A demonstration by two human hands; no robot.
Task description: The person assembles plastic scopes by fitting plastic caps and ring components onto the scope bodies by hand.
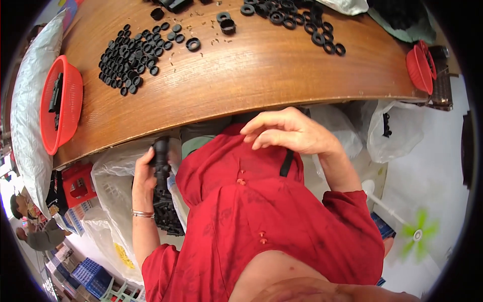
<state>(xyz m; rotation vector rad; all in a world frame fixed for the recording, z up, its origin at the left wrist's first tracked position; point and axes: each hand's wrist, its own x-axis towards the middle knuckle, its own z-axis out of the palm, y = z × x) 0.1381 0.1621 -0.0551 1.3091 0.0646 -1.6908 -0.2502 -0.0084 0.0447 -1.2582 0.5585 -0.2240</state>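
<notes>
My left hand [145, 173] is beside my lap, below the table edge, with its fingers closed on a black tubular part [161, 153] shaped like a small scope. Beneath that part, a heap of similar black parts [168, 216] lies in an open plastic bag. My right hand [292, 132] hovers over my lap at the table's front edge. Its fingers are slightly bent and apart, and I see nothing in them. Small black caps [123, 60] are spread in a cluster on the wooden table [226, 75], with black rings [318, 39] farther right.
A red basket [75, 100] with black parts stands at the table's left end, beside a white sack [32, 105]. Another red basket [418, 70] is at the right end. Clear plastic bags [395, 133] hang below the edge. A green-bladed fan [416, 234] stands at lower right.
</notes>
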